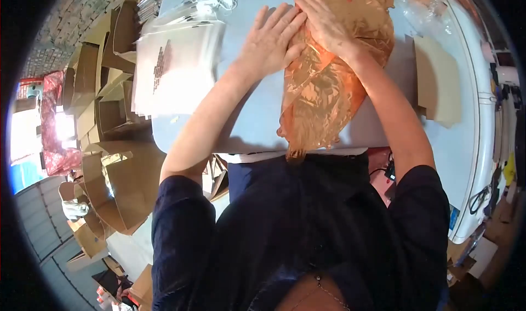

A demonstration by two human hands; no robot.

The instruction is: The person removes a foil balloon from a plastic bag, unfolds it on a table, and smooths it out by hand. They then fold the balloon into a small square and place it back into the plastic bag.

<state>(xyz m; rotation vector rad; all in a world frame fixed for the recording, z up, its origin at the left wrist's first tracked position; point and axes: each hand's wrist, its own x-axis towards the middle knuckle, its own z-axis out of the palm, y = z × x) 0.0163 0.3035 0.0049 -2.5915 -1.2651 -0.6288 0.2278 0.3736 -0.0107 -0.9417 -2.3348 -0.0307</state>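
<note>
A flat, shiny copper-orange foil balloon (320,105) lies wrinkled on the pale table, its narrow end hanging over the edge nearest my body. My left hand (272,40) rests palm down with fingers spread, its fingertips and thumb at the balloon's left edge. Across the upper left of the foil, my right hand (324,26) lies flat with its fingers stretched out. The fingertips of both hands come close together there. Neither hand has its fingers wrapped around anything.
Left on the table (252,119) is a stack of clear plastic bags (183,70), with white string (219,0) above it. A tan cardboard piece (436,81) and crumpled clear plastic (424,15) lie to the right. Opened cardboard boxes (129,185) crowd the left side.
</note>
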